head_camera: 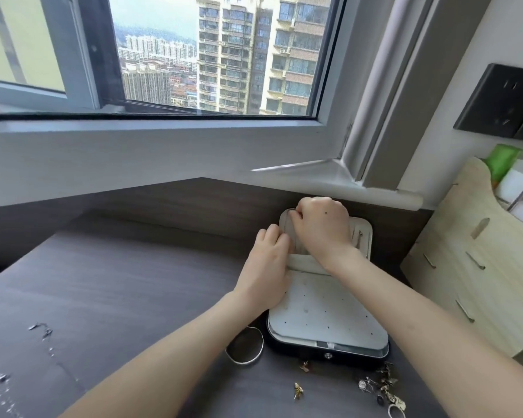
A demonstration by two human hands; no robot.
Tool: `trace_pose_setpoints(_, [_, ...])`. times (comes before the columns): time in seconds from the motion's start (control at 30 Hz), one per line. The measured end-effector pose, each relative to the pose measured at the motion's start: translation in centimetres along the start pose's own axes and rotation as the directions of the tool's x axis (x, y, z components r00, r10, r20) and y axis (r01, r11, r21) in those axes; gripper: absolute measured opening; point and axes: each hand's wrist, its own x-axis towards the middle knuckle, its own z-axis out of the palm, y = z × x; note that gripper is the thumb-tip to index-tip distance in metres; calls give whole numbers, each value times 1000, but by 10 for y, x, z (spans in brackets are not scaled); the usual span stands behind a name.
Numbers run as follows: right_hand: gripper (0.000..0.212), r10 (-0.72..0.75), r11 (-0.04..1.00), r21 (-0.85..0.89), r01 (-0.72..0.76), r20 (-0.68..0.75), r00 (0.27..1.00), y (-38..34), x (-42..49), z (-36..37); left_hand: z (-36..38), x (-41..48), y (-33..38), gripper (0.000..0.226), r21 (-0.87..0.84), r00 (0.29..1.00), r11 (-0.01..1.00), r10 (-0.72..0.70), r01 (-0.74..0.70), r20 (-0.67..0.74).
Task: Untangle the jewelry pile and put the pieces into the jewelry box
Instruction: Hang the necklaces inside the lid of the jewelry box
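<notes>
The jewelry box (323, 321) lies open on the dark desk, black outside with a pale lining and a dotted earring panel. Its lid (361, 236) leans against the wall. My left hand (267, 267) rests at the lid's left edge with fingers curled onto the lining. My right hand (320, 224) is curled at the lid's top left corner, pinching something too small to make out. A thin necklace loop (245, 345) lies left of the box. Small gold earrings (298, 390) and a tangled jewelry pile (381, 387) lie in front of the box.
A wooden organizer (471, 267) stands right of the box, with a green bottle (503, 164) behind it. The window sill (314, 176) runs behind the desk. Silver scuffs (41, 327) mark the desk's left side.
</notes>
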Motion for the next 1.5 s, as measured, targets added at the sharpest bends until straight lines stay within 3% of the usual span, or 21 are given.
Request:
trace_pose_setpoints(0.17, [16,171,982,67,-174,51,984,-6,6,-5,1,-2,1,27,16,999,999,-35,35,-6])
trace_pose_setpoints(0.3, [30,330,921,170,-352,145,933,-5,15,-12,0,-2,1,28,9,1000,1000,-28,28,-11])
trace_pose_setpoints(0.47, [13,367,865,259,-429,253,895,-1,19,-11,0,-3,1,28,2,999,1000,-22,23,-31])
trace_pose_setpoints(0.77, [27,179,957,157,-246,348,920,-3,2,-18,-1,-6,2,31,-9,996,1000,-13,13,-83])
trace_pose_setpoints(0.9, [15,166,975,99,-197,256,952,1,-4,-18,1,-6,1,27,2,997,1000,-29,29,-68])
trace_pose_setpoints(1.17, [12,141,957,216,-193,232,962,-3,-29,-40,-8,-3,2,36,78,996,995,-61,55,70])
trace_pose_setpoints(1.27, [14,85,924,344,-165,235,968,-16,-56,-56,-29,-9,0,34,-23,992,995,-99,101,77])
trace_pose_setpoints(1.37, [11,-41,861,491,-134,328,944,-38,-96,-67,-65,-25,-11,36,-79,988,985,-150,152,25])
trace_pose_setpoints(1.43, [10,-222,821,567,-61,415,882,-57,-128,-68,-95,-41,-17,34,-87,978,974,-206,209,33])
trace_pose_setpoints(1.5, [12,-419,786,611,94,415,807,-74,-157,-61,-123,-59,-20,32,-83,958,956,-275,281,79])
